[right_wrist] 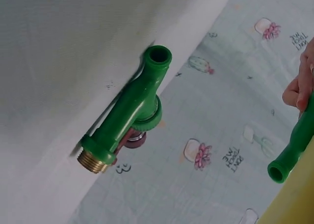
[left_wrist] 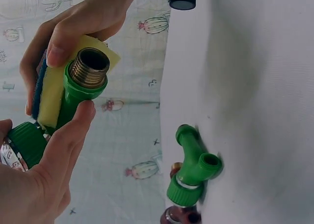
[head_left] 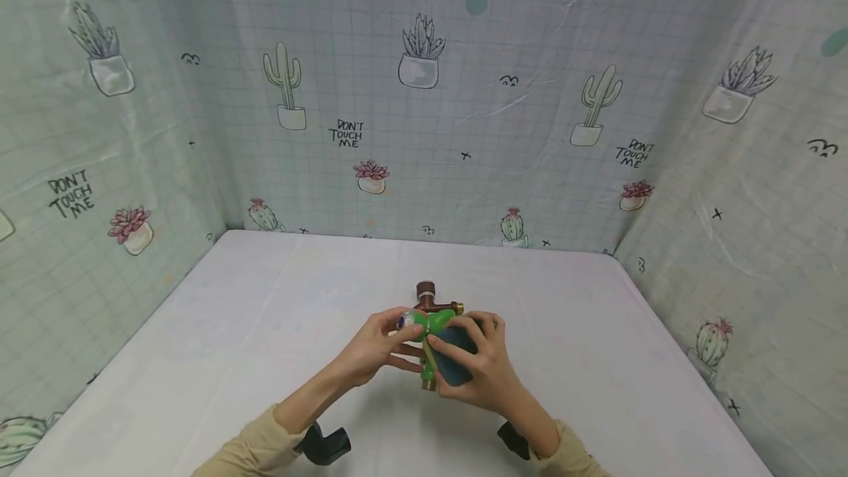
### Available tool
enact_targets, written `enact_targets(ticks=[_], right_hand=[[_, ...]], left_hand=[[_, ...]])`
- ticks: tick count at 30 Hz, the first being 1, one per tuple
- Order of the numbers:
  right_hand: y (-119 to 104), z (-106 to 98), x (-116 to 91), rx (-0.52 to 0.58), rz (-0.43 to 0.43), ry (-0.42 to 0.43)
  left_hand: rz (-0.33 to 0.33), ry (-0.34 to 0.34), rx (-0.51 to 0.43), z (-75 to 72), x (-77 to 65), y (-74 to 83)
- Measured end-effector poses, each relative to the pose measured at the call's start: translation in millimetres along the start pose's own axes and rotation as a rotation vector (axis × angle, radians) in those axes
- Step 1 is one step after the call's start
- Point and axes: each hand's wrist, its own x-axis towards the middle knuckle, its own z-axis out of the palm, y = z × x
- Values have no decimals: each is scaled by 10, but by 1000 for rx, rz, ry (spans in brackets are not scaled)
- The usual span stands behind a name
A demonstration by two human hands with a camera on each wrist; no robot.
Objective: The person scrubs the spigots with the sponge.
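My left hand (head_left: 374, 350) holds a green tap fitting (left_wrist: 78, 94) with a threaded brass end and a ridged green collar, raised above the table. In my right hand (head_left: 482, 370) is a sponge (left_wrist: 51, 96), yellow on one side and dark blue on the other. The sponge's yellow face lies against the green fitting's side. A second green fitting (right_wrist: 125, 113), Y-shaped with a brass thread, rests on the table below the hands. Beside it lies a brown tap fitting (head_left: 427, 293) with brass ends, partly hidden by the green one in the right wrist view.
A white-covered table (head_left: 298, 278) extends around the hands. Behind it and at both sides hangs a cactus-print cloth (head_left: 464, 116). Black tube-like pieces (head_left: 324, 445) show near both wrists.
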Motion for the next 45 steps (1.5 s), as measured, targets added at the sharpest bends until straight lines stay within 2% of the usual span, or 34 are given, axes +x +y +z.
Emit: enact_targets(ticks=[6, 12, 16, 21, 26, 29, 32, 35, 40, 43, 45], right_hand=[[125, 2, 4, -6, 110, 19], [324, -88, 21, 9, 225, 17], [262, -107, 96, 51, 207, -30], [142, -61, 177, 41, 172, -115], [285, -28, 145, -1, 176, -186], [395, -36, 97, -24, 214, -217], [473, -61, 61, -31, 276, -202], [462, -85, 95, 19, 320, -163], [320, -70, 202, 122, 283, -197], [312, -52, 188, 98, 263, -190], [346, -52, 159, 69, 250, -147]], left_hand=[[-30, -7, -57, -17, -23, 18], [-38, 14, -4, -8, -38, 20], [-39, 54, 42, 7, -31, 8], [-3, 50, 96, 22, -6, -11], [23, 52, 145, 27, -20, -37], [18, 73, 156, 18, -44, -53], [15, 89, 159, -3, -66, -58], [11, 100, 175, -21, -74, -53], [21, 95, 192, -38, -50, -38], [15, 95, 137, -67, -39, -33], [-9, 97, 79, -92, -40, -37]])
